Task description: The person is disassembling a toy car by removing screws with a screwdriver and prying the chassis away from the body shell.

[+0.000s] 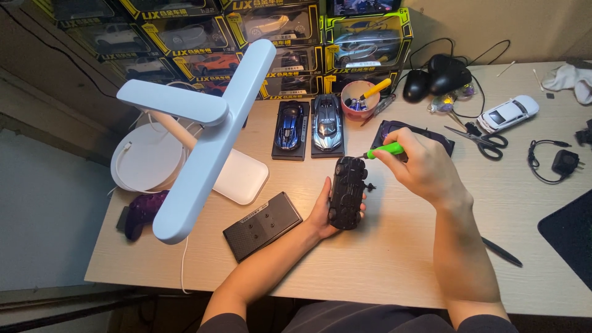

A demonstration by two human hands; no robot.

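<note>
My left hand (322, 213) cradles a black model car (347, 192) upside down, its underside facing up, just above the wooden desk (394, 259). My right hand (420, 165) grips a green-handled screwdriver (383, 150) whose tip touches the car's far end. A black display base (262, 225) lies on the desk to the left of my left hand.
A white desk lamp (203, 132) reaches over the left side. Two model cars on bases (308, 126), a pink cup of tools (359, 98), scissors (484, 140), a white model car (509, 113), computer mice (435, 77), a power adapter (564, 162) and a pen (501, 251) lie around. Boxed model cars (271, 37) are stacked at the back.
</note>
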